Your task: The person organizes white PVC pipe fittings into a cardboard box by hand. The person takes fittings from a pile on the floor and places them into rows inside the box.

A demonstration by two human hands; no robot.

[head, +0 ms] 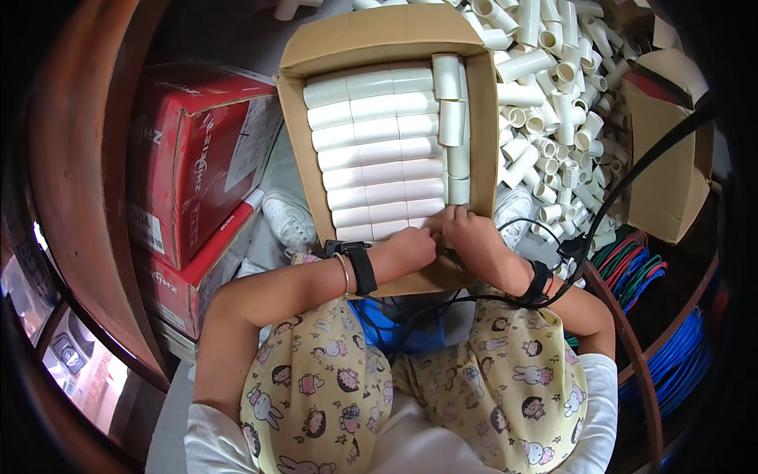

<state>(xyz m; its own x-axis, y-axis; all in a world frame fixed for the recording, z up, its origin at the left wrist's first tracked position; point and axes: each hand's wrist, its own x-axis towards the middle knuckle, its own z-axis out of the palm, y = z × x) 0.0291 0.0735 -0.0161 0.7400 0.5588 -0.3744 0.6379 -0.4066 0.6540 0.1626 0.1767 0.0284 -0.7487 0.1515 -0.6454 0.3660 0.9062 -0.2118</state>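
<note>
An open cardboard box (388, 23) stands between my feet, with rows of white plastic pipe fittings (379, 151) laid side by side inside. Along its right side more fittings lie upright in the picture, and two (452, 122) rest on top of them. My left hand (411, 249) is at the near right corner of the box, its fingers curled. Beside it, my right hand (471, 228) bends its fingers down over the same corner, close to the end of the right column. What lies under the fingers of either hand is hidden.
Loose white pipe fittings (565, 77) heap up beyond and right of the box. Red cartons (207, 154) are stacked at left. Another cardboard box (663, 160) stands at right, above coils of coloured wire (630, 266). A black cable (633, 172) runs across the right side.
</note>
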